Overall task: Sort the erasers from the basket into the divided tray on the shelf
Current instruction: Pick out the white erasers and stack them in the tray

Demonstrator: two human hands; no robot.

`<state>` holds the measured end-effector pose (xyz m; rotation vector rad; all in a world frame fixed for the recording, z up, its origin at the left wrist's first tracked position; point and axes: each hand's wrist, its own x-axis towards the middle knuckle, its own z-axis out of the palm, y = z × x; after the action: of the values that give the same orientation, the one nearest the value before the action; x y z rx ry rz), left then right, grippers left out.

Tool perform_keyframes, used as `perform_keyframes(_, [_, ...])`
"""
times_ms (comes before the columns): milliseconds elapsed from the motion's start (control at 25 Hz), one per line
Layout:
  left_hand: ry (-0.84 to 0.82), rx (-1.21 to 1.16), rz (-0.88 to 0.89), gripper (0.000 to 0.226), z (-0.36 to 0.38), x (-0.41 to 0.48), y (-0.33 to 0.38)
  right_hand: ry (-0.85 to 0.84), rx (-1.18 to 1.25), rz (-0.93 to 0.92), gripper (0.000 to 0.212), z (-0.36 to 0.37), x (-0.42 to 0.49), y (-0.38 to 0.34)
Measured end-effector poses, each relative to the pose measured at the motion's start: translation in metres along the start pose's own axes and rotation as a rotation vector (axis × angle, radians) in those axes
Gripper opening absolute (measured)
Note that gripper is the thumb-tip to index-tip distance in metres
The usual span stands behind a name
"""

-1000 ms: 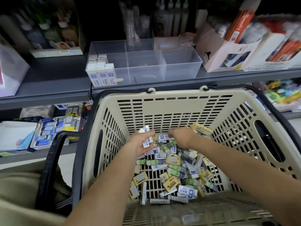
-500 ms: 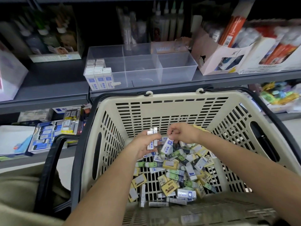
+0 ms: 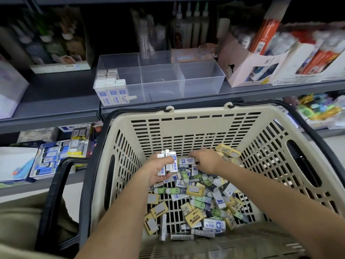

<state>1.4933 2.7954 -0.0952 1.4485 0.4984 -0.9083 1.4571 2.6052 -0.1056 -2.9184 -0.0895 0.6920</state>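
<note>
A beige slotted basket [image 3: 196, 120] holds a pile of mixed erasers [image 3: 197, 200] in white-blue, yellow and green sleeves. My left hand [image 3: 156, 170] grips a small stack of white-blue erasers [image 3: 169, 162] above the pile. My right hand [image 3: 206, 161] reaches down into the far part of the pile, fingers on a white-blue eraser; its fingertips are hidden. On the grey shelf stands a clear divided tray [image 3: 203, 79]. Its left compartment holds rows of upright white-blue erasers [image 3: 112, 88]; the other compartments look empty.
A pink carton [image 3: 242, 71] and a white carton [image 3: 306, 66] of stationery stand right of the tray. Bottles [image 3: 192, 28] stand behind it. A box [image 3: 59, 53] sits to the left. The lower shelf holds packaged goods [image 3: 56, 156]. The basket's black handle [image 3: 56, 202] hangs at the left.
My right hand lifted a white-blue eraser and passed it to the stack in my left hand, then went back down to the pile. The stack in my left hand grew.
</note>
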Motion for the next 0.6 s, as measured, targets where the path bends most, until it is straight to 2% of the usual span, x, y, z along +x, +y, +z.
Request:
perform_keyframes(80, [-0.016,-0.007,-0.021,0.026,0.0,0.001,-0.002,0.007,-0.071,-0.014,0.052,0.008,0.004,0.001])
perform_keyframes(240, [-0.004,-0.051,-0.036,0.023,-0.004,0.005,-0.004,0.056,-0.15,0.015,0.051,0.019,0.007,-0.002])
perform_keyframes(480, [0.005,-0.046,-0.054,0.026,-0.009,0.008,-0.008,0.091,-0.154,0.119,0.039,0.022,0.007,-0.013])
perform_keyframes(600, [-0.03,-0.068,-0.057,0.025,-0.008,0.007,-0.007,0.081,-0.14,0.135,0.022,0.018,0.006,-0.019])
